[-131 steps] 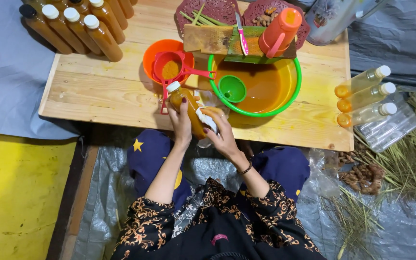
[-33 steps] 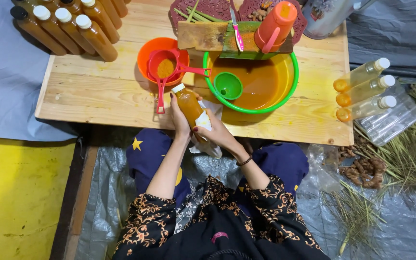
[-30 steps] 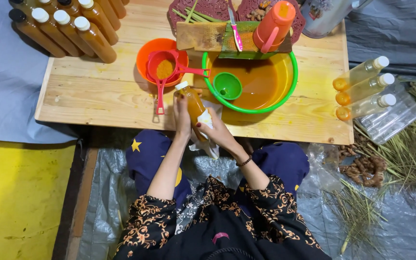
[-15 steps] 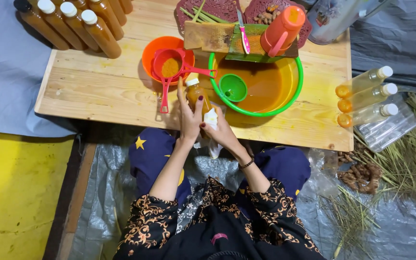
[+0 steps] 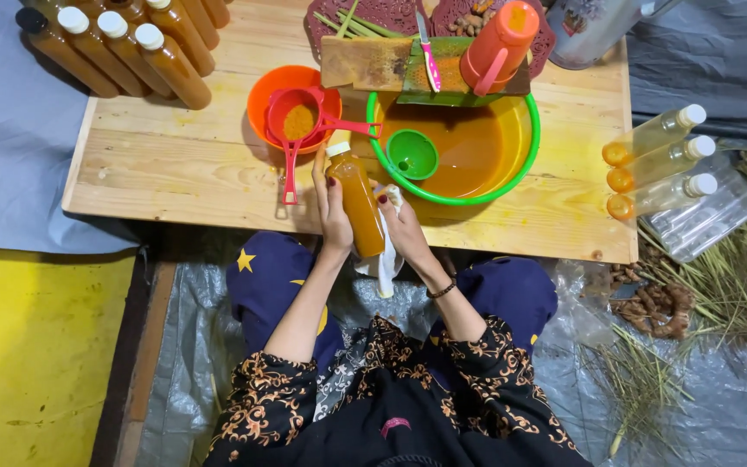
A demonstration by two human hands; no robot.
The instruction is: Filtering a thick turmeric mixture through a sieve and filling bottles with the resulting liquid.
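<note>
Holding: the left hand (image 5: 332,207) and the right hand (image 5: 401,227) both close around one filled bottle (image 5: 358,201), the left gripping its side, the right pressing a white cloth (image 5: 384,259) against it.
Filled bottle: clear plastic with a white cap, full of opaque orange-yellow liquid, tilted a little, at the near edge of the worktop (image 5: 175,169), just in front of the green basin (image 5: 512,147).
Green basin: round, bright green rim, partly filled with brownish-orange liquid; a small green funnel (image 5: 412,154) sits inside its left part.
Board: a wooden board (image 5: 365,62) lies across the far rim of the green basin, carrying a pink-handled knife (image 5: 426,52) and an orange jug (image 5: 499,45) lying on its side.
Orange bowl: left of the green basin and just beside it, the orange bowl (image 5: 261,99) carries a red strainer (image 5: 297,121) holding orange pulp, its handle pointing toward the near edge.
Filled row: far left of the green basin, at the worktop's far corner, a group of capped bottles (image 5: 144,47) holds the same orange liquid.
Pale row: right of the green basin, three pale bottles (image 5: 659,160) lie on their sides at the worktop's right edge, holding clear yellowish liquid with orange sediment settled at their bases.
Trays: behind the green basin, two dark red trays (image 5: 382,13) hold green stalks and brown roots.
</note>
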